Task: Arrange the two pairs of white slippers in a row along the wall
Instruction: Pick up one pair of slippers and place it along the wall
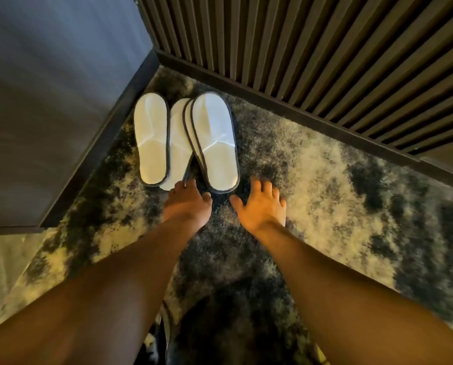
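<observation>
White slippers with dark trim lie bunched in the corner, toes to the wall. The left slipper (151, 138) overlaps a second one (179, 143). To the right, a top slipper (215, 143) is stacked on another whose edge (188, 122) peeks out. My left hand (187, 204) has its fingertips at the heel of the second slipper, touching it; whether it grips is unclear. My right hand (262, 206) hovers open over the carpet, just right of the stacked pair's heel.
A mottled grey and cream carpet (325, 180) covers the floor. A dark slatted wall (312, 48) with a skirting board (299, 114) runs along the back right. A grey panel (49, 101) closes the left side. Open carpet stretches right along the wall.
</observation>
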